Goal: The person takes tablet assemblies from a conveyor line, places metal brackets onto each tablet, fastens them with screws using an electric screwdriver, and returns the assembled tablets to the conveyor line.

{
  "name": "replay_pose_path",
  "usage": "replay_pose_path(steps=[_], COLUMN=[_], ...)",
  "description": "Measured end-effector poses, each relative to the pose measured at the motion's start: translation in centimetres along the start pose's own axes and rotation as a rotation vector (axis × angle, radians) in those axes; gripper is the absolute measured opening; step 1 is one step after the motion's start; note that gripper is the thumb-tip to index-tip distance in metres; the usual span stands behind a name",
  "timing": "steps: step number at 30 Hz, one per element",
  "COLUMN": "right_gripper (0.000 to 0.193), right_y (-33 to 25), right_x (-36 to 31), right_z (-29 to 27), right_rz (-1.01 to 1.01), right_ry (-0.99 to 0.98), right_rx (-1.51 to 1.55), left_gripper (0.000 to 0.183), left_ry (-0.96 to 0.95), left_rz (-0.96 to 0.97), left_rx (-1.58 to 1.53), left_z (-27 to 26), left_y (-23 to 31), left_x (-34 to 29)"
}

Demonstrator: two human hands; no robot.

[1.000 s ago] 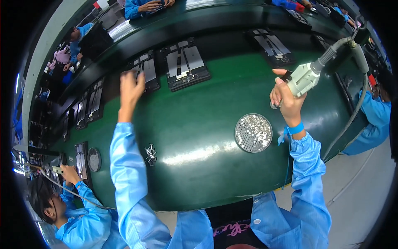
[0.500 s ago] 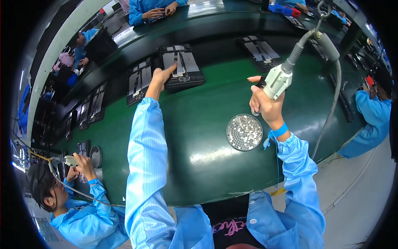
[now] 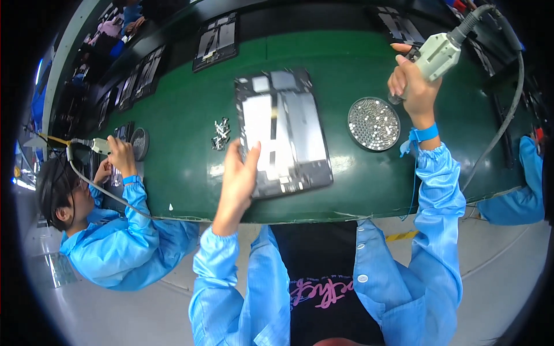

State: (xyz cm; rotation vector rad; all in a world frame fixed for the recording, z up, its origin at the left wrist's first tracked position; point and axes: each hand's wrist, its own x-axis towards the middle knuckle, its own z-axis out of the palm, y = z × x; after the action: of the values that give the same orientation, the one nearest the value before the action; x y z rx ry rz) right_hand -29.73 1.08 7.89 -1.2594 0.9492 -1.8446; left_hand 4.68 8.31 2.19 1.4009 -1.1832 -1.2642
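Observation:
My left hand (image 3: 238, 179) grips the left edge of an open-backed tablet (image 3: 297, 132), thumb on top. The tablet has a black frame and silver battery panels, and lies slightly turned and blurred at mid-table. In my right hand (image 3: 418, 86) is a pale corded electric screwdriver (image 3: 437, 56), held off to the right, its tip near my fingers and apart from the tablet. A round dish of small silver screws (image 3: 374, 124) sits between the tablet and my right forearm. Left of the tablet lies a small pile of silver metal pieces (image 3: 220, 134).
More opened tablets (image 3: 216, 41) line the far side of the green table (image 3: 184, 184), with another (image 3: 398, 26) at the far right. The screwdriver's cable (image 3: 511, 115) hangs along the right. A co-worker (image 3: 109, 225) sits at the left, and a blue sleeve (image 3: 513, 190) shows at the right.
My left hand has drawn a tablet from the far row toward me. The screwdriver in my right hand appears farther right and higher. The view has shifted, and the metal pile now shows.

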Motion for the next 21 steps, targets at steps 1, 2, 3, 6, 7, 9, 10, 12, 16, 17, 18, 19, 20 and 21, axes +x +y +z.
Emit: replay_pose_path(steps=[1, 2, 3, 6, 7, 9, 10, 12, 16, 17, 18, 19, 20, 21], right_gripper=[0.02, 0.02, 0.021, 0.022, 0.022, 0.021, 0.021, 0.02, 0.018, 0.018, 0.018, 0.018, 0.017, 0.017], right_y=[0.0, 0.0, 0.1, 0.2, 0.1, -0.3, -0.3, -0.5, -1.0, -1.0, -1.2, -1.4, -1.4, -1.4], right_x=[-0.2, -0.3, -0.4, -0.8, -0.9, -1.4, -1.6, -1.8, -2.5, -2.7, -3.0, -3.5, -3.9, -4.3], right_z=[0.2, 0.1, 0.1, 0.2, 0.1, 0.0, -0.1, 0.2, 2.9, 3.1, 3.5, 3.7, 3.5, 3.5], right_rz=[0.002, 0.011, 0.007, 0.01, 0.015, 0.023, 0.03, 0.047, 0.089, 0.103, 0.117, 0.133, 0.144, 0.16], right_ry=[-0.012, -0.021, -0.026, -0.036, -0.034, -0.036, -0.031, -0.054, -0.128, -0.134, -0.148, -0.161, -0.174, -0.193], right_rx=[0.004, 0.009, 0.011, 0.022, 0.029, 0.019, 0.009, 0.023, -0.002, -0.016, -0.001, 0.015, 0.029, 0.051], left_gripper=[0.052, 0.052, 0.049, 0.045, 0.045, 0.046, 0.043, 0.019, 0.018, 0.018, 0.017, 0.013, 0.011, 0.01], left_ry=[-0.028, -0.014, -0.033, -0.041, 0.009, 0.129, 0.134, 0.15, -0.308, -0.374, -0.396, -0.419, -0.438, -0.449], left_rz=[-0.04, -0.087, -0.028, 0.052, 0.088, 0.213, 0.328, 0.67, 0.522, 0.441, 0.471, 0.359, 0.397, 0.428], left_rx=[0.006, 0.01, 0.083, 0.496, 0.736, 1.04, 1.064, 0.975, 0.874, 0.862, 0.82, 0.786, 0.756, 0.731], left_z=[-0.1, 0.0, 0.2, 0.3, 0.2, -0.4, -1.5, -4.4, -11.4, -11.4, -11.6, -11.9, -11.8, -11.8], left_y=[-0.5, -1.1, -0.9, 0.7, 1.1, 1.2, 1.3, 2.1, 2.2, 1.7, 1.1, 0.5, 0.2, 0.2], left_x=[-1.9, -3.0, -3.5, -4.8, -4.5, -2.9, -1.1, 3.4, 11.7, 12.9, 13.5, 14.2, 14.6, 14.5])
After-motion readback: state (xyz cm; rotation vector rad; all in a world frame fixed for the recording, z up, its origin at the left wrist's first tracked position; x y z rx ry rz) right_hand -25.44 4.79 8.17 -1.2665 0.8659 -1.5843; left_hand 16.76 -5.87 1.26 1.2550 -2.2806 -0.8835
